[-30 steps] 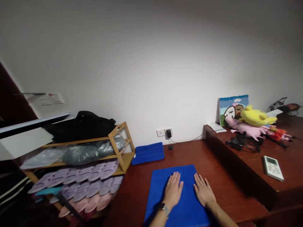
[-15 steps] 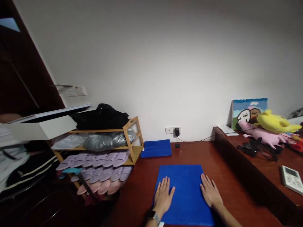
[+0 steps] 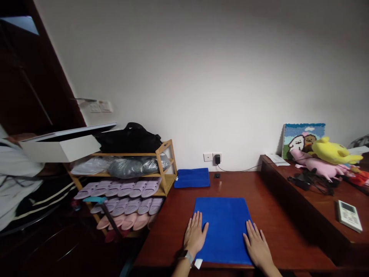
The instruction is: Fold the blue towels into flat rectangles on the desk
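A blue cloth (image 3: 223, 231) lies spread flat on the reddish-brown table (image 3: 161, 231), with a white tag at its near left corner. My left hand (image 3: 195, 234) rests flat on its left edge, fingers stretched forward and thumb apart; a watch is on that wrist. On the opposite edge lies my right hand (image 3: 256, 243), also flat, with its fingers spread a little and nothing held. Farther back, against the wall, is a second blue cloth (image 3: 192, 178), folded.
Left of the table stands a wooden rack (image 3: 167, 169) with purple and pink slippers (image 3: 125, 186) and a black bag (image 3: 131, 139) on top. A raised ledge (image 3: 305, 209) at the right bears plush toys (image 3: 331, 150), cables and a white remote-like device (image 3: 348, 215).
My right hand has slid a little toward me along the cloth's right edge. The left hand stays flat on the left edge, slightly farther out. The camera view has shifted slightly.
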Tool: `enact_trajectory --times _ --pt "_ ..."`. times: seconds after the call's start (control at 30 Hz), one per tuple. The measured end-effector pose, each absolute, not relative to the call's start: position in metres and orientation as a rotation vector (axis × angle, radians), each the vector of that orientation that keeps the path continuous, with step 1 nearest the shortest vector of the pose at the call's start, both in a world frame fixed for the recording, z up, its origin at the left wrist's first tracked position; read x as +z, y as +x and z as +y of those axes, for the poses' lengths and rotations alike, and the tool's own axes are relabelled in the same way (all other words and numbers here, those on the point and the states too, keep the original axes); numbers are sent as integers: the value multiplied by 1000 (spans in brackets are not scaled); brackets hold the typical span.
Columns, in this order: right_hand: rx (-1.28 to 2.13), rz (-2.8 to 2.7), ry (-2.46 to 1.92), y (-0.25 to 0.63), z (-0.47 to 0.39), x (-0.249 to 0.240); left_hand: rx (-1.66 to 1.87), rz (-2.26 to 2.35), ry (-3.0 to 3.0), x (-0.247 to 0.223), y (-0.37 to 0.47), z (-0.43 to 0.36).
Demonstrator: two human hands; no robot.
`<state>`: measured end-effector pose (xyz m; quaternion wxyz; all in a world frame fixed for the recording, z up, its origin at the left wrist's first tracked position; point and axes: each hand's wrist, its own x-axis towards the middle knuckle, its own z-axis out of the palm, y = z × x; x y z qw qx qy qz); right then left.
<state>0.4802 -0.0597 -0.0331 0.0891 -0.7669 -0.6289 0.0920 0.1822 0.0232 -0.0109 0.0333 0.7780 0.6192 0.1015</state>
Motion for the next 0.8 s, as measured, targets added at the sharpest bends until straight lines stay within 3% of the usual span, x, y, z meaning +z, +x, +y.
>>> enact_trajectory --times 0.4,0.67,0.8 --pt "323 -1842 -2283 476 -68 -16 279 1872 2484 4 191 18" --pt "313 -1917 -2299 477 -70 -12 436 1246 2623 6 315 -22" --pt "275 -1994 -2301 480 -69 -17 429 1231 2563 -11 346 -31"
